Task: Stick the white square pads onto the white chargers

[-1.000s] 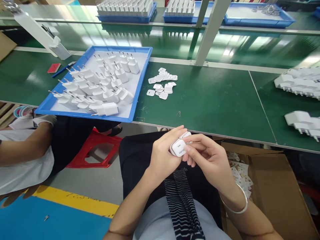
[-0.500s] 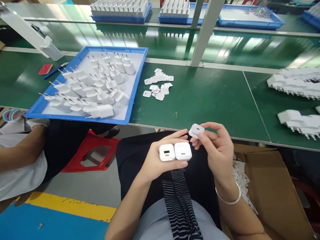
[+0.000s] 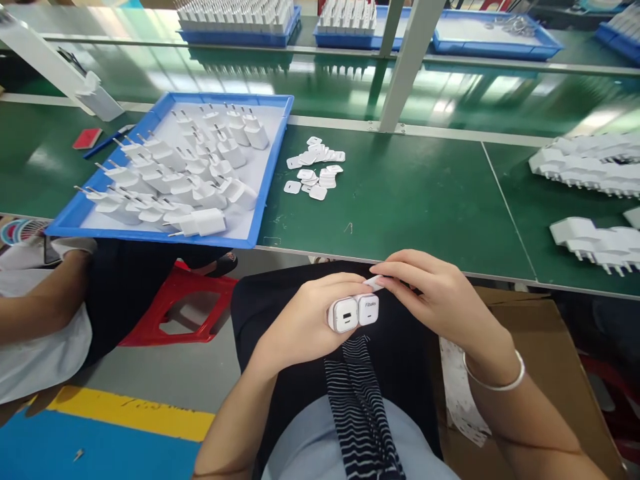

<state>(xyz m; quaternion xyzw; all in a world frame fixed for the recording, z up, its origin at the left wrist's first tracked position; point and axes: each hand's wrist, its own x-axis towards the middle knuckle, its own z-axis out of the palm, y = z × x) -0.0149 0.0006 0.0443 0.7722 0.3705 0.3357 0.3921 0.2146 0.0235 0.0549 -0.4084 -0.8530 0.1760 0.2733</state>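
Note:
My left hand (image 3: 305,317) is closed round two white charger plugs held side by side, their port ends turned towards me. The left charger plug (image 3: 343,316) has a wide port and a narrow slot. On the right charger plug (image 3: 369,309) there is small dark lettering and one narrow slot. In my right hand (image 3: 435,290) a small white cover plate (image 3: 373,283) is pinched between thumb and finger, seen nearly edge-on. It is just above the charger plugs, close to my left fingertips; whether it touches them I cannot tell.
On the green bench, a blue tray (image 3: 257,213) bears many white plugs. Loose cover plates (image 3: 317,192) lie beside it. Rows of white plugs (image 3: 585,237) stand at the right. A cardboard box (image 3: 540,373) is by my right arm. A co-worker's arm (image 3: 40,300) shows at left.
My right hand has turned over, palm down, tipping the cover plate edge-on and moving it slightly left and down. My left hand has rotated, tilting the charger plugs.

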